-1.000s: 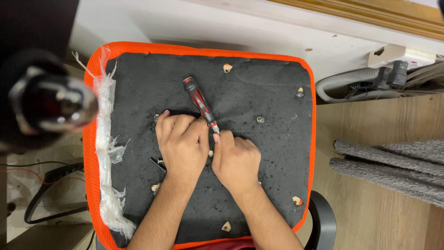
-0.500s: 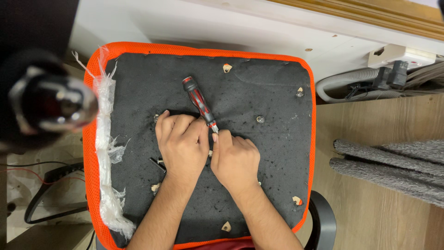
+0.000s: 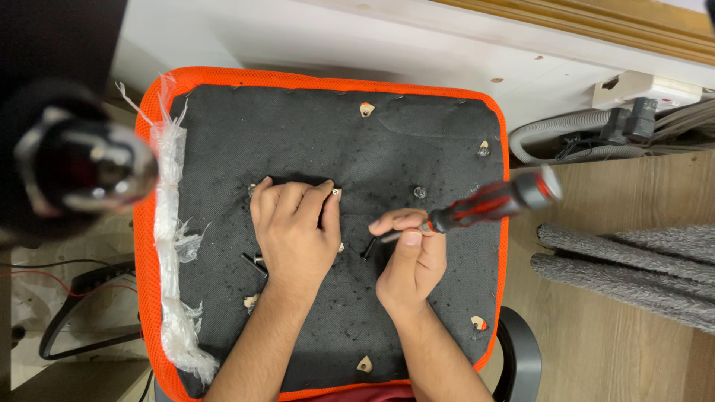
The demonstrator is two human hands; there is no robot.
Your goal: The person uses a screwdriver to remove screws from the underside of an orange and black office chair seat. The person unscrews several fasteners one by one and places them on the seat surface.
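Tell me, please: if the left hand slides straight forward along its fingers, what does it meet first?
The left hand points up the picture, over the black seat underside; that way looks free until the orange edge, though depth is unclear.

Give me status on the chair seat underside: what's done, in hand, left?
Done: hard to say; bolts sit in the seat base at some holes, e.g. one bolt. In hand: the right hand holds the screwdriver by its shaft, tip on a dark screw; the left hand lies flat on the base. Left: several edge holes, like one near hole, show no fastener.
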